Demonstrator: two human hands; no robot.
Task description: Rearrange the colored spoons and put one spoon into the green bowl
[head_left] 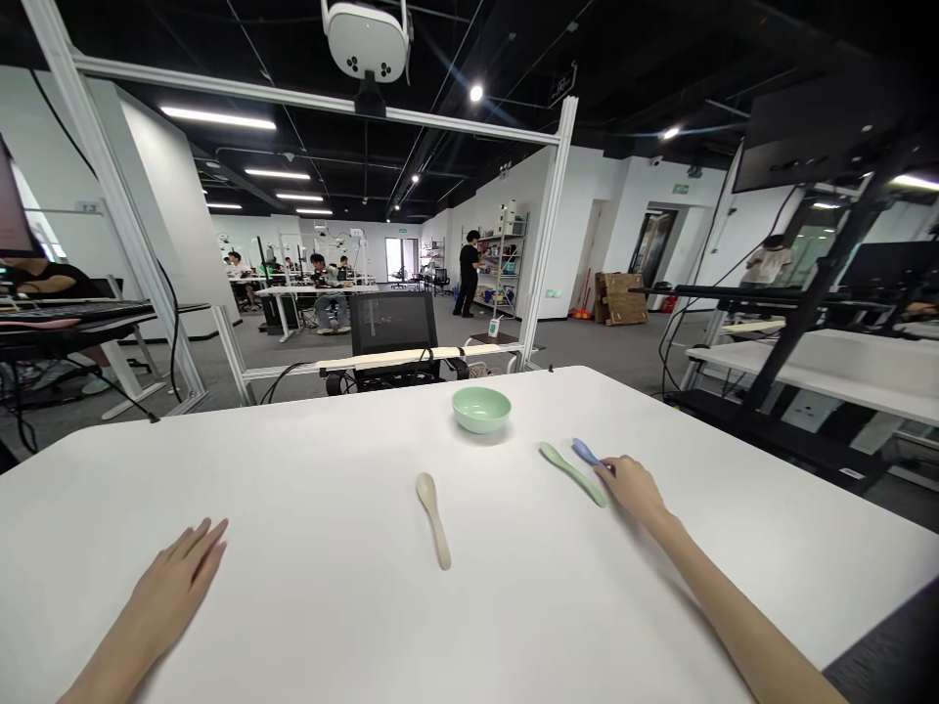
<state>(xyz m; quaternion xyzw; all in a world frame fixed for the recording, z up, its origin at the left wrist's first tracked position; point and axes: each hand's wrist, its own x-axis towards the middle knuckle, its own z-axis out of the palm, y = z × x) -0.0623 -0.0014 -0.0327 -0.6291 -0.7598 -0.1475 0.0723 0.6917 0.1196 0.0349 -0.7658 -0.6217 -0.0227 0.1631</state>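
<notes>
My right hand [632, 489] is closed around the handle of a blue spoon [585, 451] at the right of the table; its bowl end points away from me and the handle is mostly hidden by my fingers. Just left of it lies a green spoon [576, 475], slanted on the tabletop. A beige spoon [434, 518] rests alone near the middle, bowl end away from me. Farther back stands a light green bowl [481, 410], upright. On the left, my left hand [174, 587] lies flat on the table, fingers stretched out, holding nothing.
The white table [308, 596] has rounded far corners. Beyond its back edge are a black office chair [394, 328] and a metal frame [550, 225] carrying an overhead device [367, 41]. People work at desks in the background, and one person [469, 274] stands by shelves.
</notes>
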